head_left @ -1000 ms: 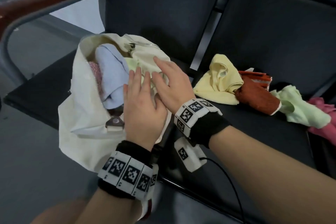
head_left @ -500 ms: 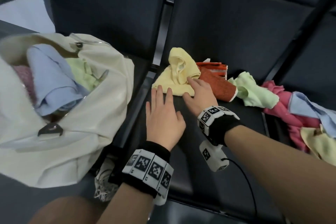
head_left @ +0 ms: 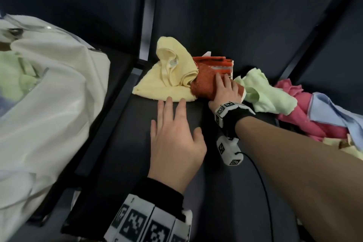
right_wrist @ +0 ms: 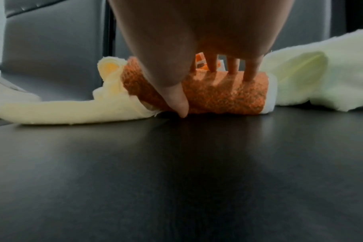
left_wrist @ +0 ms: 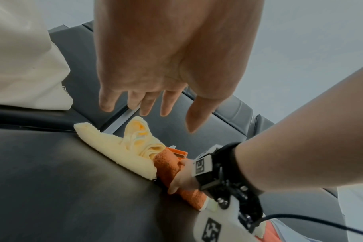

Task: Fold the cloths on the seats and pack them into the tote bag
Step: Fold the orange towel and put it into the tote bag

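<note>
The right hand [head_left: 225,90] lies on top of the orange cloth [head_left: 204,84], its fingers [right_wrist: 251,72] bent down onto the upper side and its thumb down the near side to the seat [head_left: 176,192], so the cloth sits gripped between them. The yellow cloth [head_left: 172,76] lies just to the left of those fingers, touching the orange one. The pale green cloth [head_left: 263,92] lies just to their right, and past it are a pink cloth [head_left: 306,112] and a blue cloth [head_left: 334,108], piled together.

The left hand [head_left: 174,141] hovers above the bare seat, palm down, its fingers [left_wrist: 166,101] straight and slightly spread, holding nothing. Their tips reach the near edge of the yellow cloth in the head view, while the left wrist view shows them above it, not touching.

The cream tote bag [head_left: 59,94] slumps on the next seat, well to the left of both hands. In its mouth a light green cloth [head_left: 11,76] shows; what else it holds is not clear.

Both forearms reach forward, each with a marked band at the wrist.
</note>
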`<state>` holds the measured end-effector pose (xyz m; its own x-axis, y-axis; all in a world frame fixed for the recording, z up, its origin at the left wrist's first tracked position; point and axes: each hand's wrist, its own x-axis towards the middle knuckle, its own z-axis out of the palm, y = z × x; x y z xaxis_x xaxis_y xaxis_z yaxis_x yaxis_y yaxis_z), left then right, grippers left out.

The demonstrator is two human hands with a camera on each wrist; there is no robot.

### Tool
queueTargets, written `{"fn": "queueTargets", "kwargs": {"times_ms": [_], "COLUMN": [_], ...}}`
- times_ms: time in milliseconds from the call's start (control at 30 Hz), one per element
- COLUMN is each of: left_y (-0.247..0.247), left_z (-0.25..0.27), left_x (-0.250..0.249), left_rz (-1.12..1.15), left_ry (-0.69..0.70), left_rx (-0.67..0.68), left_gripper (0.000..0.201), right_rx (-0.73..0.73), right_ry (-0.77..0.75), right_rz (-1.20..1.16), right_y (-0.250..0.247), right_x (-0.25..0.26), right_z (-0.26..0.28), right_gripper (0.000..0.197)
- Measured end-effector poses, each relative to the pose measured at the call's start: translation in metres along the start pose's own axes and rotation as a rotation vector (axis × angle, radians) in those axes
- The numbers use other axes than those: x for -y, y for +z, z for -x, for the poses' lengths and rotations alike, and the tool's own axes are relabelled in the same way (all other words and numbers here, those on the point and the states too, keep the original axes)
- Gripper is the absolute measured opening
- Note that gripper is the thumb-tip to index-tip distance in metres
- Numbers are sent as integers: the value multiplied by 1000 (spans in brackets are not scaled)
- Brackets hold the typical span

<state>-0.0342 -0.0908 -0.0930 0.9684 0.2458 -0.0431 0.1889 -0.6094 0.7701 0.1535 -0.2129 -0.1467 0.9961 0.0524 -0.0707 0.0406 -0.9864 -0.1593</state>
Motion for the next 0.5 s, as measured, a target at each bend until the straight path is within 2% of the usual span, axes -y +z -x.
{"fn": "queueTargets", "kwargs": {"times_ms": [67, 167, 267, 367, 500], "left_y": [2, 7, 9, 6, 0], "left_z": [-1, -1, 2, 7, 23], "left_x": [0, 1, -3, -11, -23], "left_rz": [46, 38, -7, -41, 12], "left_ry": [8, 8, 15, 23, 75], "left_rx": [-20, 8, 52, 83, 116], "left_gripper": [72, 71, 71, 71, 71], "right_rx": [-3, -9, 60, 148, 99], "right_ry": [25, 23, 13, -15, -17], "right_rz": [-11, 52, 98, 58, 49], "right_y": [6, 6, -4, -20, -60], "right_x": [3, 9, 9, 2, -1], "right_z": [-7, -6, 0, 10, 38], "right_gripper": [92, 71, 63, 57, 41]}}
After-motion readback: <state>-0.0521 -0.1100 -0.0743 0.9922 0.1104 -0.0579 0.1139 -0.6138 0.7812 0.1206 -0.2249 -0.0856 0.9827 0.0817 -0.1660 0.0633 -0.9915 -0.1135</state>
